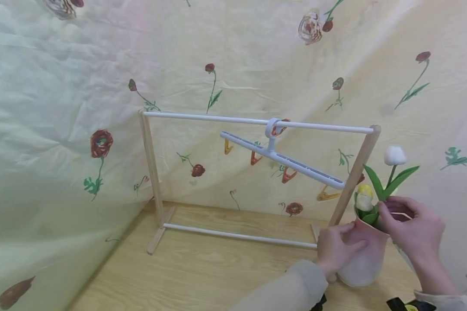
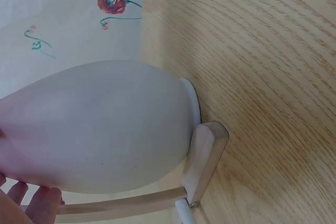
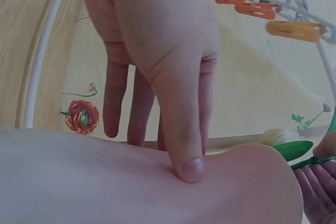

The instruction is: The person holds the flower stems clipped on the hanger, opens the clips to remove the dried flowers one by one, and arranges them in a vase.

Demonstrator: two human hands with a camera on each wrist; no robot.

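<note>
A pink-and-white vase point(image 1: 363, 255) stands upright on the wooden table beside the right leg of a small rack. My left hand point(image 1: 334, 250) grips its upper side, thumb across the front; in the right wrist view, that left hand point(image 3: 157, 61) reaches down onto the vase point(image 3: 131, 182). My right hand point(image 1: 416, 224) pinches the green stem of a white artificial tulip point(image 1: 395, 155) just above the vase's rim. Whether the stem's lower end is inside the vase is hidden by my fingers. A yellow-and-white tulip point(image 1: 364, 198) sits in the vase's mouth.
The rack has a white top bar point(image 1: 206, 117), wooden legs point(image 1: 151, 168) and a lower bar point(image 1: 237, 235). From the top bar hangs a white hanger point(image 1: 295, 164) with yellow and orange clips point(image 1: 289, 175). Flower-printed cloth point(image 1: 81, 86) surrounds the table point(image 1: 202, 268).
</note>
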